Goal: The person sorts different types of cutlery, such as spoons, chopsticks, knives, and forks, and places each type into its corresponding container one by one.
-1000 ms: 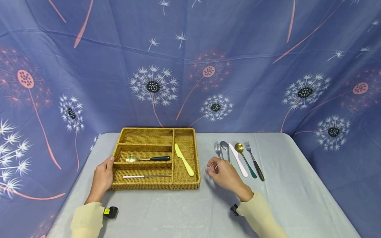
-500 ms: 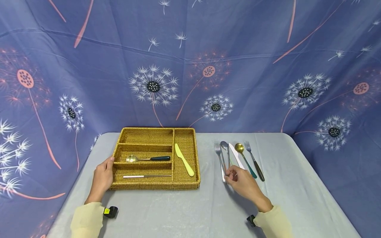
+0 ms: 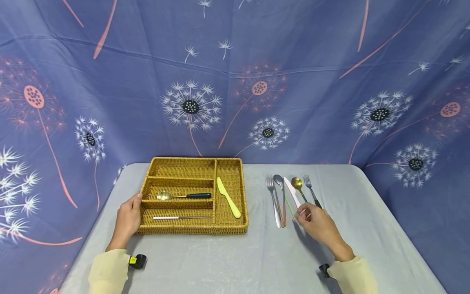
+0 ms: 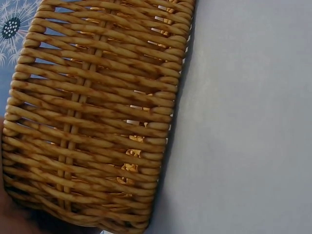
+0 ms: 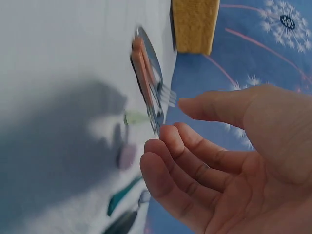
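Note:
My left hand [image 3: 127, 218] grips the left side of a divided wicker tray [image 3: 192, 230], whose woven wall [image 4: 97, 117] fills much of the left wrist view. In the tray lie a yellow knife [image 3: 228, 198], a gold spoon with a dark handle [image 3: 198, 195] and a thin utensil with a white end [image 3: 165, 217]. Over the loose cutlery hovers my right hand [image 3: 320, 228], fingers bent, thumb apart and nothing held. Near it are a white knife [image 3: 289, 187], a gold spoon [image 3: 296, 183] and a dark-handled fork [image 3: 309, 184]. The hand hides their lower parts.
Left of the right hand lie a silver fork [image 3: 270, 185], a grey spoon [image 3: 278, 179], brown handles [image 3: 284, 218] and a thin pale green piece [image 3: 291, 208]. A grey cloth [image 3: 205, 265] covers the table. Behind hangs a blue dandelion-print curtain [image 3: 220, 114].
My right hand has moved rightward across the cutlery, from left of the forks to over the white knife and gold spoon. The left hand and tray have stayed put.

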Demonstrator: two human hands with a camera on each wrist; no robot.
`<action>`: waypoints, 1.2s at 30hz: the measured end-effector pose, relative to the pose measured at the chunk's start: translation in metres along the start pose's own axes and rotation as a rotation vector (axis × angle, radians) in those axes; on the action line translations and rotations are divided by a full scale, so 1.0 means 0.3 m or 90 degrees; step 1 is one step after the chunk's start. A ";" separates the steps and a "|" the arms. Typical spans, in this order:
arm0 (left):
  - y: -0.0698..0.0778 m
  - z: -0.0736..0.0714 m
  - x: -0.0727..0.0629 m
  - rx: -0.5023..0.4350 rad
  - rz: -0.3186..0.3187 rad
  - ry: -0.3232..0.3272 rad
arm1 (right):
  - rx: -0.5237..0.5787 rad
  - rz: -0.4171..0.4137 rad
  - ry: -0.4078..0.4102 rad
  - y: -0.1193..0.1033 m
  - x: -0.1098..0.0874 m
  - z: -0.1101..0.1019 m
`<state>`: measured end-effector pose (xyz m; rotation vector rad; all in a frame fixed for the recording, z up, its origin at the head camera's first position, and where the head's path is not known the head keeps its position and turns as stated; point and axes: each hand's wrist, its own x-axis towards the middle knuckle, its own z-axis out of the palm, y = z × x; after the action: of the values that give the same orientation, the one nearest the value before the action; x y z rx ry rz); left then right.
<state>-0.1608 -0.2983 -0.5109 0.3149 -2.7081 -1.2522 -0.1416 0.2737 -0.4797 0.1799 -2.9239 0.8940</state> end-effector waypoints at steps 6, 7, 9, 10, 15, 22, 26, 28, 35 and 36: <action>0.000 0.000 -0.001 -0.002 -0.005 -0.003 | -0.029 -0.005 0.014 0.030 0.051 -0.075; -0.001 0.000 -0.001 -0.002 -0.006 -0.004 | -0.034 -0.006 0.016 0.031 0.061 -0.089; -0.001 -0.001 -0.002 -0.002 -0.005 -0.006 | -0.046 -0.004 0.018 0.030 0.081 -0.118; -0.001 -0.001 -0.003 -0.002 -0.005 -0.006 | -0.052 -0.003 0.020 0.029 0.091 -0.132; -0.004 -0.002 -0.003 -0.002 -0.003 -0.007 | -0.078 -0.001 0.034 0.024 0.136 -0.187; -0.003 -0.001 -0.001 -0.001 0.003 -0.003 | -0.075 0.003 0.038 0.056 0.173 -0.187; -0.001 -0.001 0.001 -0.004 -0.003 -0.006 | -0.066 0.022 0.025 0.088 0.174 -0.164; 0.000 -0.001 0.001 -0.007 -0.006 -0.008 | -0.072 0.034 0.019 0.105 0.172 -0.155; -0.001 -0.001 -0.001 -0.005 -0.008 -0.011 | -0.095 0.081 -0.007 0.165 0.169 -0.145; -0.001 -0.002 -0.001 -0.005 -0.008 -0.012 | -0.096 0.087 -0.009 0.172 0.169 -0.143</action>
<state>-0.1605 -0.2989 -0.5107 0.3217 -2.7211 -1.2748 -0.1970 0.3357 -0.4670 -0.0228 -3.0312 0.6859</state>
